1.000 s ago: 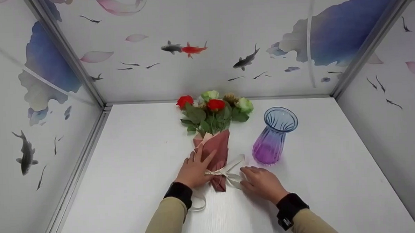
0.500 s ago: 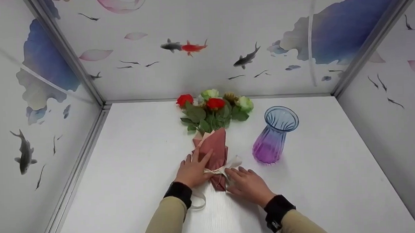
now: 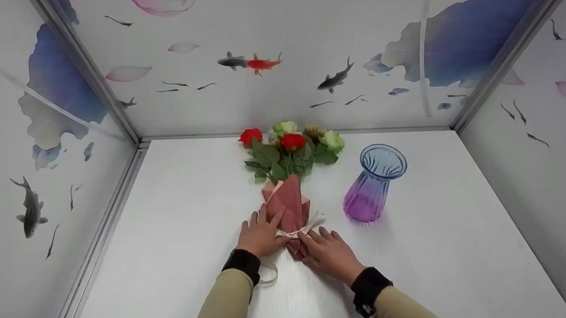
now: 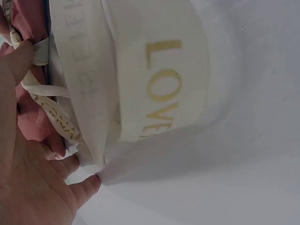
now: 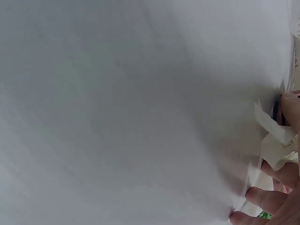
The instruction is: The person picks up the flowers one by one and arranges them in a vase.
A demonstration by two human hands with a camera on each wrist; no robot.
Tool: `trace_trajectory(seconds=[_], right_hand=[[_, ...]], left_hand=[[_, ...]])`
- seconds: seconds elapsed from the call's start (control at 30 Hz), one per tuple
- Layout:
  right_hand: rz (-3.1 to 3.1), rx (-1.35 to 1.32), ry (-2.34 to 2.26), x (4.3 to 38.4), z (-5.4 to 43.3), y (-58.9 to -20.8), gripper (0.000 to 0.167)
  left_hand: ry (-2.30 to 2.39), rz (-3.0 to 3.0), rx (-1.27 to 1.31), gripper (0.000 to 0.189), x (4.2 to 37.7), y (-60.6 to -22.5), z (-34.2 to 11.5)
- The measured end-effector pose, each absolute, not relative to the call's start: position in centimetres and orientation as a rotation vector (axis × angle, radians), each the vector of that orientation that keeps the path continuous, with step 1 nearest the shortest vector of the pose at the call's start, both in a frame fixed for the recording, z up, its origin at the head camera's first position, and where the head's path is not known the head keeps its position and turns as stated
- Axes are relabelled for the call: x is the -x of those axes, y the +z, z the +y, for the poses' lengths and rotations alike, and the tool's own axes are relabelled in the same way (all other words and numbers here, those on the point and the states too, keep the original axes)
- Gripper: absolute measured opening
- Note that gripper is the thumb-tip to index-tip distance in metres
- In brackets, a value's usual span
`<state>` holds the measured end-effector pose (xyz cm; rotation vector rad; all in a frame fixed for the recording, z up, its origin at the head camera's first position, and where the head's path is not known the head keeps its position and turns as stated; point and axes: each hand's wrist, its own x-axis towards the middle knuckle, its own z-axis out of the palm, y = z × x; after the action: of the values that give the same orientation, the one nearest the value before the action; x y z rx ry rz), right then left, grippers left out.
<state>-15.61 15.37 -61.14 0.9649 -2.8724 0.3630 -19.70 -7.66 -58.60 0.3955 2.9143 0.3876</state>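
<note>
A bouquet of red and pale green flowers [image 3: 293, 142] lies on the white table, its stems wrapped in dusty pink paper [image 3: 285, 202]. Cream ribbon [image 3: 293, 234] is tied round the narrow part. My left hand [image 3: 259, 235] holds the wrap from the left, thumb by the ribbon and fingers spread along the paper. From the right, my right hand [image 3: 332, 255] grips the lower wrap, its thumb near the base. In the left wrist view a loose ribbon loop [image 4: 161, 70] shows gold letters. Ribbon tails [image 5: 276, 150] lie among my right fingers in the right wrist view.
A ribbed glass vase [image 3: 375, 186], blue at the top and purple below, stands right of the bouquet. White panels with painted fish [image 3: 262, 64] enclose the table [image 3: 184, 196] at the back and sides.
My right hand has moved left from the ribbon tails onto the wrap. The pink paper has turned leftward, and the ribbon bow is now mostly hidden. My left hand has stayed nearly in place.
</note>
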Motion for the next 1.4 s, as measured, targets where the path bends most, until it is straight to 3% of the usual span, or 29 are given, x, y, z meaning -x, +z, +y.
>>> trace_trajectory(seconds=[0.6,0.93,1.4], right_hand=[[-2.877,-0.942,0.367,15.5,15.4,-61.6,0.057],[-2.884,-0.965,0.422,15.6,15.5,-61.7,0.056],[-2.908,-0.947,0.497,15.5,15.5,-61.7,0.055]], left_hand=[[0.612,2.879,-0.566,0.068,19.0,-57.9,-10.3],[0.724,2.948,-0.495,0.032,19.3,-58.0,-11.4],[1.067,2.78,-0.3,0.016,19.4,-58.5,-12.0]])
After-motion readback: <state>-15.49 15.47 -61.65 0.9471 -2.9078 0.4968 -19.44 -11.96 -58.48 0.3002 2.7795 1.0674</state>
